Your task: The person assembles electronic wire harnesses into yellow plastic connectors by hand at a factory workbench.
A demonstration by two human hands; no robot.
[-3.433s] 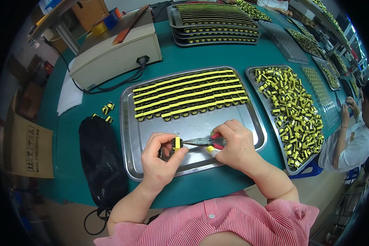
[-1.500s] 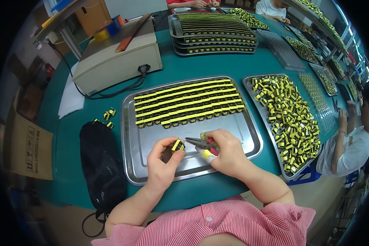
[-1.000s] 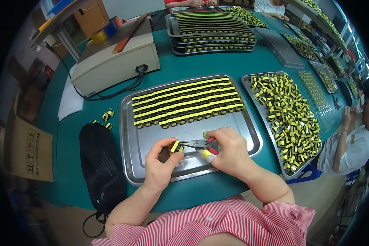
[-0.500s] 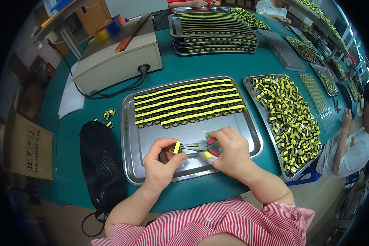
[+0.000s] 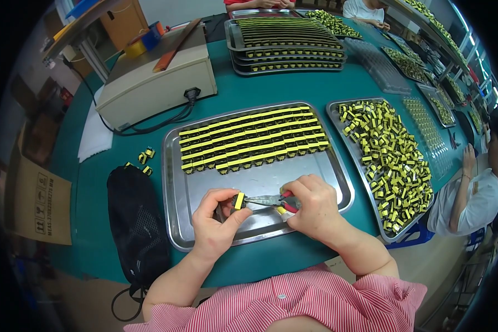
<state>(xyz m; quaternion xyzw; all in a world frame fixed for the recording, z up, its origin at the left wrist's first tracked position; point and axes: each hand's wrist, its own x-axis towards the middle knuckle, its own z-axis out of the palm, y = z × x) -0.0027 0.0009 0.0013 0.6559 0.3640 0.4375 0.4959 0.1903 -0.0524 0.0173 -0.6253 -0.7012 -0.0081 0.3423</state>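
Note:
Between the thumb and fingers of my left hand (image 5: pixel 214 222) is a small transformer (image 5: pixel 238 201) with a yellow band and black body. My right hand (image 5: pixel 314 206) grips red-handled pliers (image 5: pixel 268 200), whose jaw tips touch the transformer's right side. Something white and yellow covers a fingertip of the right hand. Both hands are above the front part of a metal tray (image 5: pixel 216 191). Rows of similar yellow-banded transformers (image 5: pixel 254 138) fill that tray's back half, closely lined up.
On the right, another tray (image 5: pixel 365 182) holds loose transformers in a heap. Stacked trays (image 5: pixel 288 70) stand behind. A beige box-shaped device (image 5: pixel 155 91) with a plugged-in cable is back left, near a black pouch (image 5: pixel 135 221). Co-workers sit at the far end and right.
My right hand's fingers have closed further around the pliers' handles, which are now nearer together. The left hand and transformer stay nearly in place.

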